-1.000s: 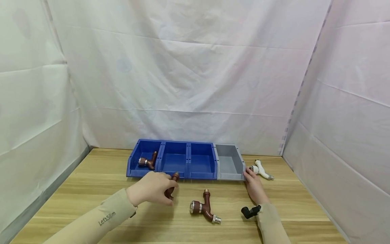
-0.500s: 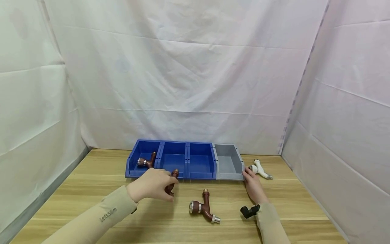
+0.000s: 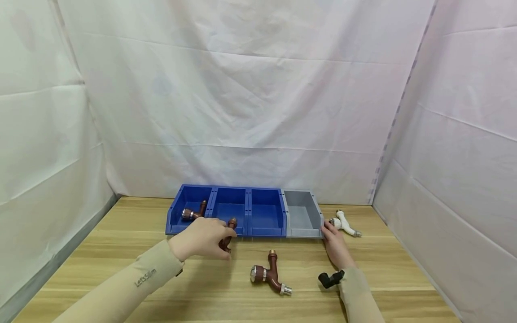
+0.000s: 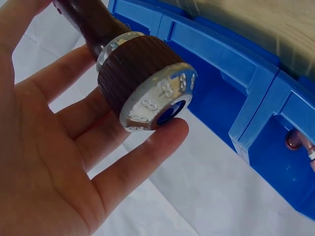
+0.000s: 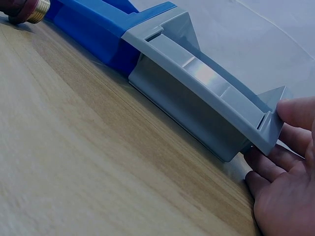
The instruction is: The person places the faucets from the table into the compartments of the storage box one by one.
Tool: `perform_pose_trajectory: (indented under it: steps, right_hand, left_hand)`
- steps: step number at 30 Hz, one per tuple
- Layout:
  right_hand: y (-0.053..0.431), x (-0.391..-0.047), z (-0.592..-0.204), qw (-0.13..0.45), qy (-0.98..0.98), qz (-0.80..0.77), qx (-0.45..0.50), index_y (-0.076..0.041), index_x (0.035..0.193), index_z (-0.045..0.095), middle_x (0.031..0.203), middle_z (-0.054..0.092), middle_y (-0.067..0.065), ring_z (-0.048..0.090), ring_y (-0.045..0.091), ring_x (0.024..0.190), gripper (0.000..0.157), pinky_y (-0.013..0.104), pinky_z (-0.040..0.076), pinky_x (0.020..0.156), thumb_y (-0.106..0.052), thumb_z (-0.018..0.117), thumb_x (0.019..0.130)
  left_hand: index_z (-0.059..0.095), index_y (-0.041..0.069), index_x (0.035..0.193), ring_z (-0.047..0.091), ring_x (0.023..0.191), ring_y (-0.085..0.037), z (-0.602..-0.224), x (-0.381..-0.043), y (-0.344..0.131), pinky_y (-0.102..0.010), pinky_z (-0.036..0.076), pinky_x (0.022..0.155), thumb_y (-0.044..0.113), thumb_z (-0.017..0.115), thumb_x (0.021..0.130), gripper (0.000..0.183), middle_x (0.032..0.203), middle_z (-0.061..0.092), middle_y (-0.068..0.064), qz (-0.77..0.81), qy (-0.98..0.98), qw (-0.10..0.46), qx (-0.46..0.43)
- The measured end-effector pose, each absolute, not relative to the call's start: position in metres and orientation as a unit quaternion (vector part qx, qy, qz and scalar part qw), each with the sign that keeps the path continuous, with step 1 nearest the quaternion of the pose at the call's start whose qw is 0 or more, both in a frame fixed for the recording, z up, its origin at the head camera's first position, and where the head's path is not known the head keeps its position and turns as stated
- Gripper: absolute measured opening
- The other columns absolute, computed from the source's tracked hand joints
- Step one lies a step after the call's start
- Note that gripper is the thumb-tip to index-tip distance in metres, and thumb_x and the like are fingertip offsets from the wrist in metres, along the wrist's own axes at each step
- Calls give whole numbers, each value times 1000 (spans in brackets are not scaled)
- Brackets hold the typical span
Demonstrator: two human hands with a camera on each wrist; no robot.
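Observation:
My left hand [image 3: 202, 238] holds a brown water tap [image 3: 231, 224] just before the front of the second blue bin [image 3: 230, 210] from the left. Seen from the left wrist, the tap's ribbed knob [image 4: 135, 73] with its silver cap points out between thumb and fingers, little finger against the cap. My right hand [image 3: 337, 249] grips the front right corner of the grey bin [image 3: 305, 233], thumb at its side and fingers under the lip in the right wrist view. Another brown tap [image 3: 273, 271] lies on the table between my hands.
Three blue bins and the grey one stand joined in a row near the back curtain [image 3: 250, 112]. In the leftmost bin [image 3: 176, 224] lies a brown tap [image 3: 199, 215]. A white tap [image 3: 343, 223] lies right of the grey bin. A black angled piece [image 3: 330, 279] is at my right cuff.
My left hand has moved slightly up and toward the bins with the brown tap. The right hand stays at the grey bin's corner.

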State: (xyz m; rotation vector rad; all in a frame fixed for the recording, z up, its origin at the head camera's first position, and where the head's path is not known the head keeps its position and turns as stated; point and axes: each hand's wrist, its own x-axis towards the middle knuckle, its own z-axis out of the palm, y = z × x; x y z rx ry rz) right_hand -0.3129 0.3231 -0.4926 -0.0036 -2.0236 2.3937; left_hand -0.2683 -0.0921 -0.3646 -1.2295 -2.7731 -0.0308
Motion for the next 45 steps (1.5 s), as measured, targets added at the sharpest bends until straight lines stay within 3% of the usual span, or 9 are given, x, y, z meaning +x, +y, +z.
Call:
perform_pose_trajectory:
  steps: [11,18,45]
  right_hand:
    - [322,-312,-492,7,-648,762,3,5,153,6,160,5,19,5,23,146,59,36,10,117,-13,37,106]
    - [324,-313,-494,8,-654,756,3,5,153,5,160,2,20,3,27,146,60,38,9,117,-15,38,106]
    - [323,-313,-494,10,-644,765,0,6,152,9,160,7,19,7,24,146,58,36,11,117,-13,38,106]
  left_hand:
    - [71,23,113,48,61,-6,-363,-274,-92,-27,37,46,54,77,73,51,79,59,10,-14,-913,54,-405]
    - [68,24,122,56,70,-10,-365,-279,-91,-27,42,49,55,76,74,57,91,66,7,-10,-919,46,-392]
    - [71,25,117,61,78,-13,-368,-291,-89,-30,48,54,55,76,75,52,96,68,6,-11,-925,42,-378]
